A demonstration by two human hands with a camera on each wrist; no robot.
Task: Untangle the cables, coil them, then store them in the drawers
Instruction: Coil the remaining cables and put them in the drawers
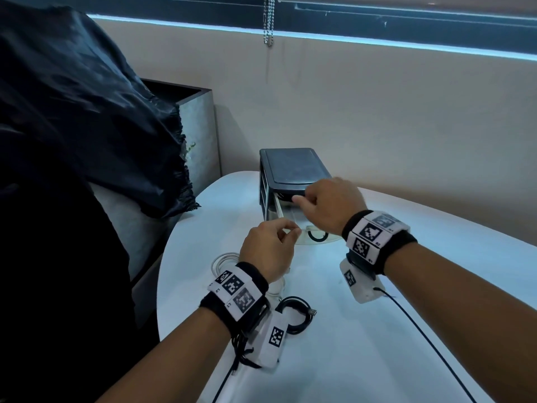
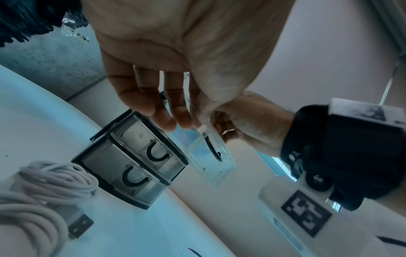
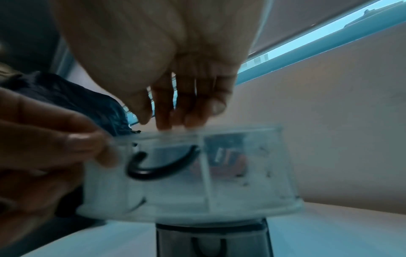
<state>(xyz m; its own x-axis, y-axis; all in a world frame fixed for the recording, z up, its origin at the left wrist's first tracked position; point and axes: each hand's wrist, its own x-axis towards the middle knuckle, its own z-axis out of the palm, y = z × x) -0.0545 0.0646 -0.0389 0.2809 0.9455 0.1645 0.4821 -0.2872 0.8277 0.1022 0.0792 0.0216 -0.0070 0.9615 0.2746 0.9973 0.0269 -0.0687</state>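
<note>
A small dark drawer unit (image 1: pixel 290 167) stands on the white table (image 1: pixel 377 330). Its clear top drawer (image 1: pixel 316 237), with a black U-shaped handle, is pulled out toward me. My left hand (image 1: pixel 270 248) pinches the drawer's front left corner (image 2: pixel 211 156). My right hand (image 1: pixel 328 205) reaches over the open drawer, its fingers (image 3: pixel 175 107) pointing down into it. A dark cable (image 3: pixel 224 156) shows blurred through the clear drawer front. A coiled white cable (image 1: pixel 223 261) and a coiled black cable (image 1: pixel 296 314) lie on the table under my left wrist. The two lower drawers (image 2: pixel 131 165) are closed.
A dark cloth (image 1: pixel 72 126) drapes over furniture at the left, beside a grey box (image 1: pixel 197 126). The table's curved edge (image 1: pixel 162 286) runs close to the left of the coils. A thin black wire (image 1: pixel 421 338) trails from my right wrist across the table.
</note>
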